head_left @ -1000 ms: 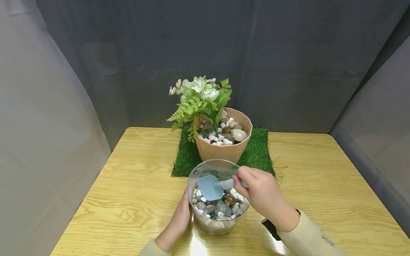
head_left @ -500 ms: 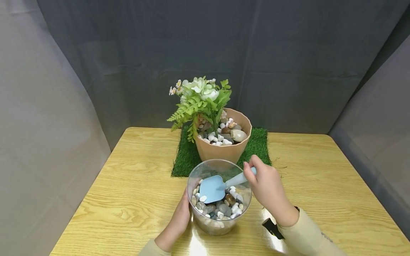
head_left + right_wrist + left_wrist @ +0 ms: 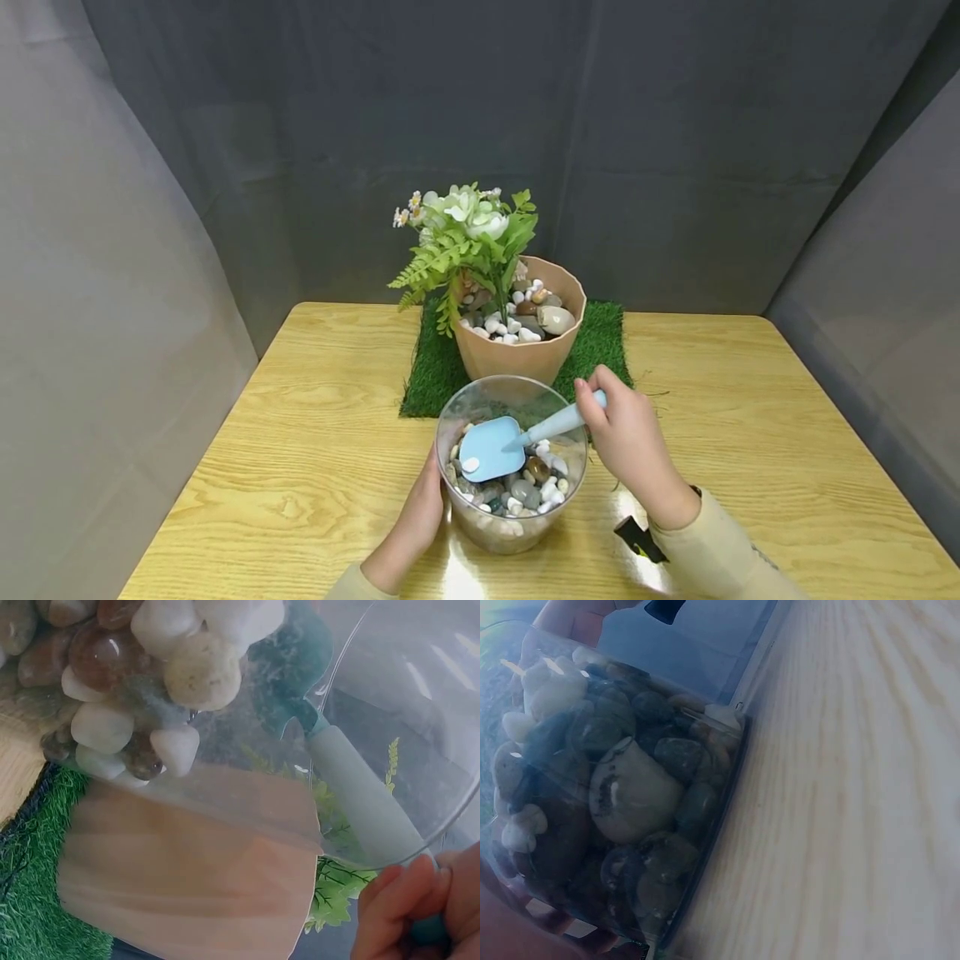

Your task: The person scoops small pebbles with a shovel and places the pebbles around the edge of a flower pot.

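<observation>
A clear bowl (image 3: 512, 533) holding mixed pebbles (image 3: 525, 492) stands near the table's front. My right hand (image 3: 626, 437) grips the handle of a light blue shovel (image 3: 491, 450), whose flat blade slopes down inside the bowl over the pebbles. One white pebble (image 3: 470, 465) lies at the blade's lower left edge. In the right wrist view, fingers (image 3: 409, 892) curl round the handle's end just outside the rim. My left hand (image 3: 420, 500) holds the bowl's left side, its fingers partly hidden by the wall; the left wrist view shows the stones (image 3: 634, 791) close through the plastic.
Just behind the bowl, a peach flowerpot (image 3: 517, 360) with stones and an artificial flower bouquet (image 3: 468, 233) stands on a green turf mat (image 3: 607, 350). The wooden table (image 3: 300, 433) is enclosed by a dark back curtain (image 3: 637, 150) and grey side cloths.
The right hand has shifted right, drawing the shovel's handle up and out past the rim. The blade has tipped, and a white pebble now shows on it. The left hand stays at the bowl.
</observation>
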Motion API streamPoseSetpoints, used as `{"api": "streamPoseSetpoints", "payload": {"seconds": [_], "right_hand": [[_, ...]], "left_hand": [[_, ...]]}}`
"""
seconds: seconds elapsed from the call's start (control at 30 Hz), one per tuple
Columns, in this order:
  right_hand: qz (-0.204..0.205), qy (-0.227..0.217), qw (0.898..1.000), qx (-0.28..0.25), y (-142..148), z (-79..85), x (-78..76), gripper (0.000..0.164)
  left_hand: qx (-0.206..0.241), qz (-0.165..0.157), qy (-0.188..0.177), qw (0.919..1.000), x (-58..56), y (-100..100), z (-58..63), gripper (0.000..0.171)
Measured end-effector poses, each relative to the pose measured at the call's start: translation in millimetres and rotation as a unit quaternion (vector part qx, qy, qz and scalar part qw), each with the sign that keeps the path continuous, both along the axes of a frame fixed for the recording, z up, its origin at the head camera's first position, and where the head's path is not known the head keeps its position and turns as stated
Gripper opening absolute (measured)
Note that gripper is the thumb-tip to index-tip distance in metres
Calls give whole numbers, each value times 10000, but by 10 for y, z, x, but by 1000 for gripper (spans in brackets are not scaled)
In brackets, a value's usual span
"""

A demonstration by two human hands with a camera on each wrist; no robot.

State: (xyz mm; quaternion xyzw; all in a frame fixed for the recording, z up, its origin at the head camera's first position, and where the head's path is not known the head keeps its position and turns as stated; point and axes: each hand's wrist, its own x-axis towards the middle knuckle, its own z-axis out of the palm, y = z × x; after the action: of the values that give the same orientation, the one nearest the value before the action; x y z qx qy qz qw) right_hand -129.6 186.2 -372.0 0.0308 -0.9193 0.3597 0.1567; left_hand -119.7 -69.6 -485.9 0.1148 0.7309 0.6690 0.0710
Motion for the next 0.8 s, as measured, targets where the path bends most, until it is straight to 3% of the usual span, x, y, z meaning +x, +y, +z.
{"api": "streamPoseSetpoints", "payload": {"seconds": [0.27, 0.47, 0.67, 0.8], "right_hand": [[63, -753, 9934, -864, 44, 10, -12, 35], [38, -1009, 9866, -1278, 74, 4, -35, 36], [-105, -756, 9788, -1900, 157, 25, -58, 38], [-314, -348, 9714, -2328, 259, 105, -87, 39]], "left_hand": [[32, -77, 163, 9998, -9, -2, 0, 60], [7, -94, 115, 9999, -15, -5, -6, 61], [-291, 179, -117, 9993, 39, -1, 6, 61], [-87, 134, -171, 9997, 26, 8, 4, 62]]}}
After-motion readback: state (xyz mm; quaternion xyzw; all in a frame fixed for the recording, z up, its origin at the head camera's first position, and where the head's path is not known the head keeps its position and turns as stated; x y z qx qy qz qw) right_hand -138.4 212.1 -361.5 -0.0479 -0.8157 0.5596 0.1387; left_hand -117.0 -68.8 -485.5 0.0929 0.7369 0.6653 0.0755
